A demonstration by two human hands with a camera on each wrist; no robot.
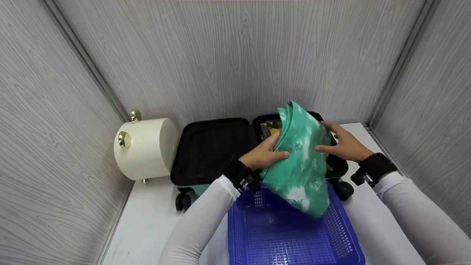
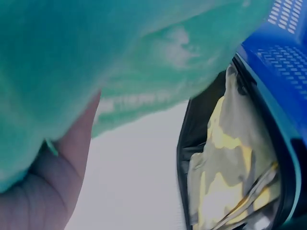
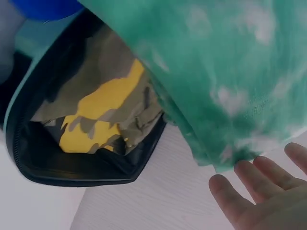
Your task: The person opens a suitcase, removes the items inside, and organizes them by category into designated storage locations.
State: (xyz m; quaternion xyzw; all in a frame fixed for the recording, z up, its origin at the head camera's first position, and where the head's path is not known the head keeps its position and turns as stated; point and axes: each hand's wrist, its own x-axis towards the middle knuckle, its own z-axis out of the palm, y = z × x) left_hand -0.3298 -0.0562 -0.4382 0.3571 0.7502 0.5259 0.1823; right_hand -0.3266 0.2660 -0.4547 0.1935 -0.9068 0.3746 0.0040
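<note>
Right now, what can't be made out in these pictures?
Left hand: most fingers hidden behind the green cloth, head view.
Camouflage cloth: largely covered by the green cloth, head view.
Blue basket: near end cut off by bottom edge, head view.
Green cloth: upper area blurred, left wrist view.

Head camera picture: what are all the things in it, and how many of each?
Basket: 1, blue, at the front
Suitcase: 1, black inside, teal outside, open behind the basket
Camouflage cloth: at least 1, yellow and dark, in the suitcase's right half
Patterned cloth: 1, green and white, held above the basket
Container: 1, cream and gold, left of the suitcase
Table: 1, white, underneath
Walls: 3, grey, left, back, right
Sleeves: 2, white, at the front
Wristbands: 2, black, at the sleeves' ends
Left hand: 1, bare, gripping the patterned cloth
Right hand: 1, bare, at its right side
</note>
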